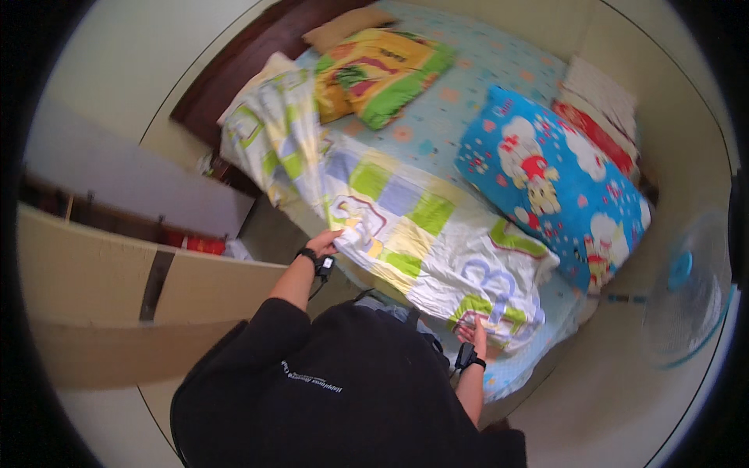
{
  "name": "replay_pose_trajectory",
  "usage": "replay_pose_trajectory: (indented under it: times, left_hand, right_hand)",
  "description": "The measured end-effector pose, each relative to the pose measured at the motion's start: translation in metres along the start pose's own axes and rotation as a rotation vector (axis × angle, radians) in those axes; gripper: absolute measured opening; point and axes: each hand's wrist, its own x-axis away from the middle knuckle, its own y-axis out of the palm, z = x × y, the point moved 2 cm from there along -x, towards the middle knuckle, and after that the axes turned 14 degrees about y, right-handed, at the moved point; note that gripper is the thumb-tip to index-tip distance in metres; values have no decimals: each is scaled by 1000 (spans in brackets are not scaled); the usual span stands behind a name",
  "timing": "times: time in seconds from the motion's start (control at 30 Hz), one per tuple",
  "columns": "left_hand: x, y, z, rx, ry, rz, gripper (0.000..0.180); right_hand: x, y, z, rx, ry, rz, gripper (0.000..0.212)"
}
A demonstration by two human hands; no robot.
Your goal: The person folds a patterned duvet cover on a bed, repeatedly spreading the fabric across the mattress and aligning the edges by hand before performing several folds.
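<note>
A thin patchwork blanket (pixel 402 191) in white, green, yellow and lilac lies across the near side of the bed, wrinkled and bunched toward the headboard end. My left hand (pixel 323 243) is closed on its near edge, drawing the cloth into a small peak. Farther right, my right hand (pixel 473 334) pinches the same edge near the blanket's right end; its fingertips are partly hidden by cloth. Past the blanket's right half lies a blue cartoon-print bundle (pixel 569 195), perhaps a folded quilt.
Light blue patterned bedding (pixel 437 101) covers the bed. A yellow and green pillow (pixel 382 70) lies near the dark wooden headboard (pixel 234 70). At the right stands a fan (pixel 686 296); folded cloths (pixel 601 97) rest by the far wall. Pale cabinet panels (pixel 211 277) rise at my left.
</note>
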Motion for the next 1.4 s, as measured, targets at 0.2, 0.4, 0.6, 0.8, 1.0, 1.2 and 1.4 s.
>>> replay_pose_trajectory:
  times: [0.2,0.4,0.6,0.8,1.0,1.2,1.4]
  left_hand:
    - [20,35,12,-16,35,-13,31]
    - [38,-31,-13,176,212,89,29]
    - [66,-60,-17,-28,86,344,14]
    - [58,-60,-13,-340,-98,257,18]
    - [32,-39,2,-505,-119,214,16]
    - [22,-40,5,-558,-118,164,22]
    - [13,-96,-22,-311,-120,178,27]
  right_hand:
    - [26,43,-33,-164,38,-81,50]
    - [-56,-51,-28,-302,-140,73,43]
    - [-27,-106,-5,-665,-36,-15,51]
    - [-1,-61,-18,-971,-80,-85,58]
    - [-33,-82,-8,-963,-234,-23,29]
    - [-65,-118,12,-660,-56,306,50]
    - [-22,-105,-7,-959,-142,17,49]
